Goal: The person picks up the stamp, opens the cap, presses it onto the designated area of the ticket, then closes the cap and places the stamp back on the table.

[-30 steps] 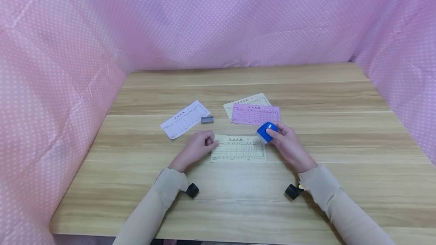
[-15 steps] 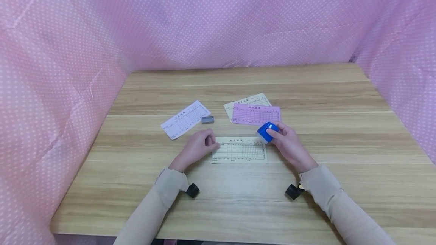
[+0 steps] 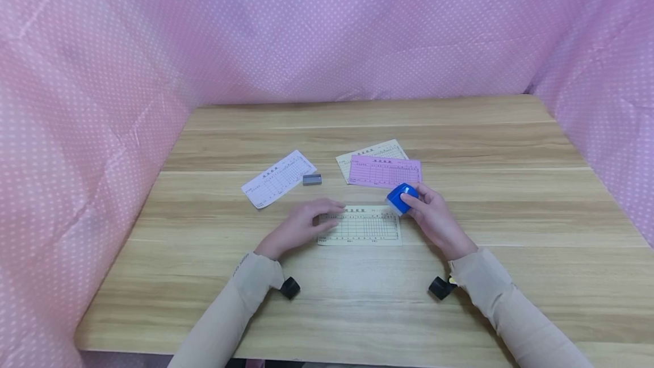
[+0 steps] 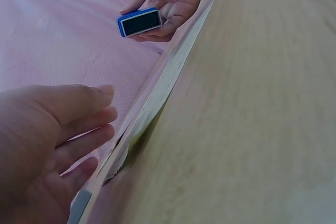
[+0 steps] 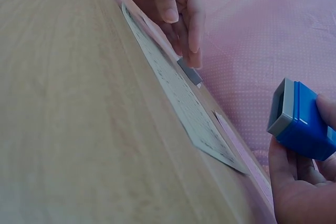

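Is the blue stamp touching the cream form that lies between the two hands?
Apart. The right wrist view shows the blue stamp, held by the right hand, clear of the cream form, with pink cloth between them.

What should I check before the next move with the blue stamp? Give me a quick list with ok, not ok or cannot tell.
1. Blue stamp secure: ok, the right hand pinches it.
2. Stamp face uncovered: ok, the dark face shows in the left wrist view.
3. Stamp clear of paper: ok, it is raised above the front cream form.
4. Form held down: not ok, the left hand is over its left end but not seen pressing.
5. Form lying flat: not ok, its edge looks slightly lifted in the left wrist view.
6. Form already stamped: cannot tell, the print is too small.
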Demonstrator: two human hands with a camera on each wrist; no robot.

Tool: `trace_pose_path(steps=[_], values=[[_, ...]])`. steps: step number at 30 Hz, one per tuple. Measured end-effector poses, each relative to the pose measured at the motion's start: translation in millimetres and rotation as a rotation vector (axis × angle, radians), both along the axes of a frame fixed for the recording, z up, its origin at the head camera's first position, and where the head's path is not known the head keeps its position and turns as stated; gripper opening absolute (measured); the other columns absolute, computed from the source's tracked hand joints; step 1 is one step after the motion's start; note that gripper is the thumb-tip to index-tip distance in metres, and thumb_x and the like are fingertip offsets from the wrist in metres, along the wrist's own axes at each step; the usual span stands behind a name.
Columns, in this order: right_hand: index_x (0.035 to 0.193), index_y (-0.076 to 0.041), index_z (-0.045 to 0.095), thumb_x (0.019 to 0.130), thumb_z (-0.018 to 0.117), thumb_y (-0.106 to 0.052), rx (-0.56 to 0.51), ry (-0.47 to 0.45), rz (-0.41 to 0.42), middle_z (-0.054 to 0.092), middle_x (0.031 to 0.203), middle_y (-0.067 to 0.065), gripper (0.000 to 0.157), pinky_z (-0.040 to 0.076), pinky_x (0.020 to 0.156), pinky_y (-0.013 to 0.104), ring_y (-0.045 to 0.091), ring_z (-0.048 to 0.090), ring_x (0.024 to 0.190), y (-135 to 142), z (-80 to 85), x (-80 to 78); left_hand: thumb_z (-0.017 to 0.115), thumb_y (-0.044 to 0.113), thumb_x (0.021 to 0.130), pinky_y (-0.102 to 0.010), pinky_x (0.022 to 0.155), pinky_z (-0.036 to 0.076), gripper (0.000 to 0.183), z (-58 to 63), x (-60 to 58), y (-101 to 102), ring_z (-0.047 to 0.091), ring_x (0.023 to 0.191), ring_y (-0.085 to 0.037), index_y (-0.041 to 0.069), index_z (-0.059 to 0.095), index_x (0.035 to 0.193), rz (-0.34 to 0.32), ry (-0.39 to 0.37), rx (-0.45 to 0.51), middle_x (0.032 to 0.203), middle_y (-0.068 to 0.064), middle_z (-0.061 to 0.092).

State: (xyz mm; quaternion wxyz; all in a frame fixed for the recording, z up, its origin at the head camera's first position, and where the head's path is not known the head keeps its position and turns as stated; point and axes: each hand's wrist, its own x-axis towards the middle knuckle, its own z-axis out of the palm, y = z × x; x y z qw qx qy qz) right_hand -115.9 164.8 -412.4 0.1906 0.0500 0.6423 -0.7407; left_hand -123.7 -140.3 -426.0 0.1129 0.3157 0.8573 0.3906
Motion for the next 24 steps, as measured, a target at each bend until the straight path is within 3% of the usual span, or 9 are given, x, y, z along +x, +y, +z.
trace_pose_path(steps=[15,24], values=[[0.151,0.0,0.02,0.1,0.053,-0.027,0.01,-0.023,0.012,0.027,0.155,0.015,0.066,0.045,0.098,0.013,0.013,0.042,0.129,1.0,-2.4,-1.1,0.057,0.025,0.098,-0.036,0.122,0.019,0.043,2.3,4.5,3.8,0.03,0.146,-0.014,0.016,0.052,0.14,-0.148,-0.041,-0.144,0.152,0.004,0.043],[0.153,-0.004,0.016,0.1,0.053,-0.027,0.048,-0.044,0.018,0.022,0.16,0.013,0.069,0.028,0.116,0.037,0.026,0.029,0.144,-0.5,-0.4,-0.3,0.059,0.023,0.096,-0.038,0.122,0.02,0.043,3.0,4.6,4.0,0.027,0.148,-0.016,0.014,0.054,0.138,-0.174,-0.029,-0.181,0.153,0.002,0.041]])
